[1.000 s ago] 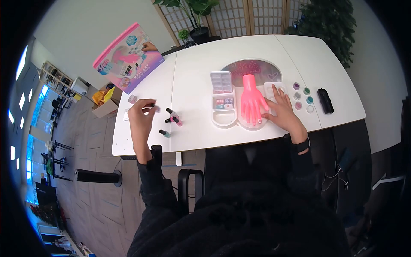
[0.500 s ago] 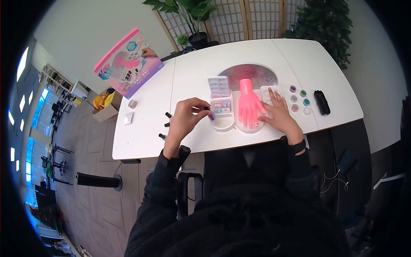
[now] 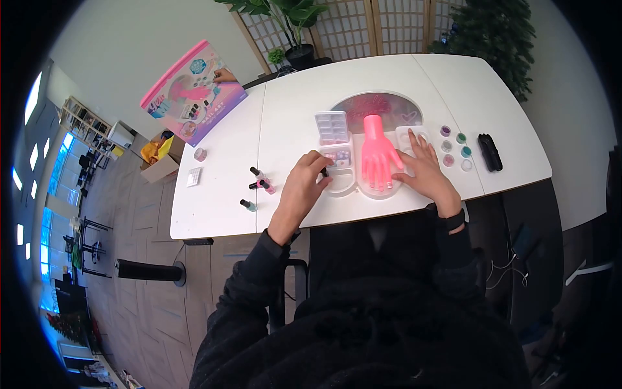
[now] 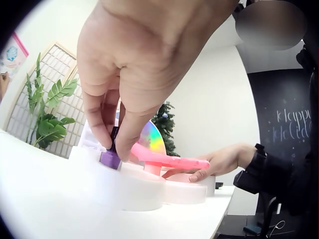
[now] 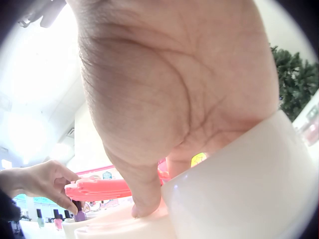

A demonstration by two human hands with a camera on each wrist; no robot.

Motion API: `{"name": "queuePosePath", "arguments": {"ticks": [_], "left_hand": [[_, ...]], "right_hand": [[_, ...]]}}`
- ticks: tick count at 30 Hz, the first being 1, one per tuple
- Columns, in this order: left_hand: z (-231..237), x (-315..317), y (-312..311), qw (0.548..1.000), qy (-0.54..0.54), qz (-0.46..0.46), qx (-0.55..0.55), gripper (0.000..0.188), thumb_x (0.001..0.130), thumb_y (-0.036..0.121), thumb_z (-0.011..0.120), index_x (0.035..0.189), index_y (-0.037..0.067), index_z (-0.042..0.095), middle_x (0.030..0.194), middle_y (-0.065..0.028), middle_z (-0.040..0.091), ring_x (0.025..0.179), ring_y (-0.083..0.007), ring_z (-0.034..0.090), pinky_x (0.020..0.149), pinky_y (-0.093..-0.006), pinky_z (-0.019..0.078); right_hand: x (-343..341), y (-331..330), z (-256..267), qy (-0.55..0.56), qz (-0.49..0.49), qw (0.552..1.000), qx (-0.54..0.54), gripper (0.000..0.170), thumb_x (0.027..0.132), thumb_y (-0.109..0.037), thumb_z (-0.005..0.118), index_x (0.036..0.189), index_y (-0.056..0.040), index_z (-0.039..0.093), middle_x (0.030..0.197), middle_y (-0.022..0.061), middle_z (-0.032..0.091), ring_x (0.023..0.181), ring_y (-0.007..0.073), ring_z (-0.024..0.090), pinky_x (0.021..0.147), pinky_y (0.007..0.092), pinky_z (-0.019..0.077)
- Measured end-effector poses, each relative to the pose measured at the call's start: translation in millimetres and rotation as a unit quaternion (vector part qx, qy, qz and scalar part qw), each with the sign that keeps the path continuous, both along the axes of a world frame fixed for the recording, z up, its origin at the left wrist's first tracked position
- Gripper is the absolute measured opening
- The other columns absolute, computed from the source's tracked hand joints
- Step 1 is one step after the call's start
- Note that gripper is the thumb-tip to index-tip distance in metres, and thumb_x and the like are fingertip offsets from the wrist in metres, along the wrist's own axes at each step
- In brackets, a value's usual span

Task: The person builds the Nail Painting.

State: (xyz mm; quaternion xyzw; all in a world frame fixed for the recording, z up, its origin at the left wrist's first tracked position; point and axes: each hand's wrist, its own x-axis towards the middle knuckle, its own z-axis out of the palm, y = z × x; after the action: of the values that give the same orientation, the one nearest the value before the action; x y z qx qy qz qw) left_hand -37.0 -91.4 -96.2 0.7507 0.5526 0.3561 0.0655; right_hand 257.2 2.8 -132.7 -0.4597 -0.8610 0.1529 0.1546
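The left hand [image 3: 302,188] pinches the black cap of a purple polish bottle [image 4: 110,158] between thumb and fingers, at the left compartments of the white tray [image 3: 341,187]. In the left wrist view the bottle stands upright, its lower part behind the tray wall. The right hand [image 3: 428,174] rests with spread fingers on the tray's right part, its thumb beside the pink model hand [image 3: 379,155]. That model hand lies palm down on the tray's middle, fingers toward the person. In the right wrist view, the right thumb touches the tray.
Several polish bottles [image 3: 248,205] stand left of the tray. Farther left are a small jar [image 3: 200,154], a white square piece [image 3: 194,177] and the upright box [image 3: 194,94]. Several glitter pots [image 3: 447,146] and a black case [image 3: 490,153] are at the right.
The left hand has moved right from beside the standing bottles to the tray, carrying the purple bottle, and is now lower over the compartments. The right hand has stayed on the tray.
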Motion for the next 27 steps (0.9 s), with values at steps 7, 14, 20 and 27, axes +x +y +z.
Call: {"name": "queuePosePath", "arguments": {"ticks": [7, 14, 20, 27], "left_hand": [[36.4, -54.1, -11.5, 0.994, -0.031, 0.097, 0.041, 0.016, 0.080, 0.001, 0.080, 0.092, -0.001, 0.069, 0.091, -0.0089, 0.068, 0.072, -0.0167, 0.063, 0.057, -0.0284, 0.0501], [16.5, -152.2, -40.9, 0.903, 0.126, 0.353, -0.210, 0.021, 0.077, 0.018, 0.082, 0.095, 0.007, 0.077, 0.088, -0.0120, 0.074, 0.084, -0.0306, 0.072, 0.074, -0.0398, 0.0559], [-6.6, -173.4, -34.3, 0.911, 0.061, 0.300, -0.277, 0.026, 0.069, 0.015, 0.087, 0.093, 0.007, 0.079, 0.078, -0.0114, 0.073, 0.069, -0.0221, 0.071, 0.062, -0.0343, 0.0538], [-30.3, -190.0, -20.2, 0.908, 0.048, 0.269, -0.316, 0.028, 0.064, 0.016, 0.089, 0.088, 0.004, 0.079, 0.076, -0.0106, 0.074, 0.071, -0.0239, 0.073, 0.066, -0.0346, 0.0562]], "right_hand": [[1.1, 2.1, -3.1, 0.006, 0.000, 1.000, -0.008, 0.062, 0.088, -0.043, 0.074, 0.144, -0.0184, 0.059, 0.170, 0.0188, 0.010, 0.156, 0.0413, 0.008, 0.125, 0.0518, 0.0106], [2.5, 6.0, -13.1, 0.023, 0.004, 1.000, 0.016, 0.061, 0.086, -0.047, 0.074, 0.140, -0.0211, 0.061, 0.168, 0.0218, 0.014, 0.155, 0.0437, 0.011, 0.124, 0.0526, 0.0113], [1.8, 4.3, -9.5, 0.017, 0.002, 1.000, 0.012, 0.060, 0.087, -0.046, 0.074, 0.140, -0.0206, 0.062, 0.168, 0.0218, 0.014, 0.155, 0.0435, 0.011, 0.125, 0.0522, 0.0110], [2.3, 4.6, -9.5, 0.022, 0.003, 1.000, 0.008, 0.059, 0.086, -0.046, 0.075, 0.139, -0.0209, 0.063, 0.168, 0.0218, 0.014, 0.155, 0.0434, 0.012, 0.125, 0.0521, 0.0109]]}}
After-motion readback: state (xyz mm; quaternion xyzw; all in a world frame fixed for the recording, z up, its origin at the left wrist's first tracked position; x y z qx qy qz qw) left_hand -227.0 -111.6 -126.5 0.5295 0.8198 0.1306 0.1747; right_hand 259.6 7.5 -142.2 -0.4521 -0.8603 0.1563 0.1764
